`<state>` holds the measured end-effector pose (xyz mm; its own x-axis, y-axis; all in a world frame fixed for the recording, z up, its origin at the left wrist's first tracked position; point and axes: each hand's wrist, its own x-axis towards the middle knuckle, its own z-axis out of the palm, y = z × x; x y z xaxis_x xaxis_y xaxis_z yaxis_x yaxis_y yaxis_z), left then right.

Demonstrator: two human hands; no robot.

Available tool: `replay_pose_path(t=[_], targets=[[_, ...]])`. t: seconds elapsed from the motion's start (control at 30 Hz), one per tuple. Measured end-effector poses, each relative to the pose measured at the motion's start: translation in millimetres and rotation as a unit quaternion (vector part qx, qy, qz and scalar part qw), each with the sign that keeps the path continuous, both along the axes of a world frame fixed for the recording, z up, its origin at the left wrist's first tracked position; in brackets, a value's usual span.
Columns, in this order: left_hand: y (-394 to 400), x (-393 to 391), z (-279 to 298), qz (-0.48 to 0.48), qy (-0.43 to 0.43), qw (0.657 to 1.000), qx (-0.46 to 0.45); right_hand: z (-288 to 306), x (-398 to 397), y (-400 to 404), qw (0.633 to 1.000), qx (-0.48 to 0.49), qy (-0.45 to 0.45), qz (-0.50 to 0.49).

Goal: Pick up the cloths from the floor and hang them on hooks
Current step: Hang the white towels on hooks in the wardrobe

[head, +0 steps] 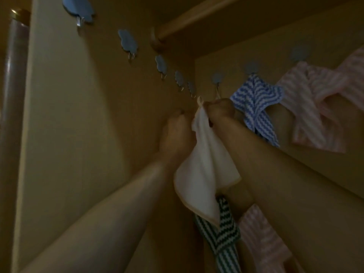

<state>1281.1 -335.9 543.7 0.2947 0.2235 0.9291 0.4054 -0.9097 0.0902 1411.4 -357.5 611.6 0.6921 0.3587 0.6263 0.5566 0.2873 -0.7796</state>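
Observation:
A white cloth (pixel 204 170) with a cream hem hangs between my raised arms inside a dim wooden wardrobe. My right hand (pixel 220 111) pinches its top corner, where a small loop (pixel 200 100) sticks up just below the blue hook (pixel 217 79) on the back wall. My left hand (pixel 177 133) touches the cloth's left side; its fingers are partly hidden. A blue zigzag cloth (pixel 254 103) hangs from the neighbouring hook (pixel 252 68). Pink striped cloths (pixel 313 103) hang further right.
Several bare blue hooks (pixel 128 41) run along the left wall. A wooden rail (pixel 189 22) crosses overhead. A green-and-white striped cloth (pixel 218 239) and another pink striped cloth (pixel 262 241) show below my right arm. A post (pixel 13 75) stands at far left.

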Motion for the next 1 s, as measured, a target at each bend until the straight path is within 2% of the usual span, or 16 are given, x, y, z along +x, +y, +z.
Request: replay_pose_path(t=[0.13, 0.37, 0.6, 1.0], targets=[[13.2, 12.4, -1.7, 0.047, 0.018, 0.998, 0.033, 12.5, 11.7, 21.0, 1.0, -0.007, 0.006, 0.005], [31.6, 37.7, -3.6, 0.094, 0.02, 0.993, 0.071, 36.4, 34.6, 52.3, 0.995, -0.022, -0.051, -0.081], [41.0, 56.3, -0.6, 0.157, 0.02, 0.98, 0.121, 56.6, 49.7, 74.4, 0.993, -0.009, -0.061, -0.102], [50.5, 54.0, -6.9, 0.16, 0.025, 0.977, 0.139, 60.2, 52.3, 77.6, 0.995, -0.03, -0.072, -0.054]])
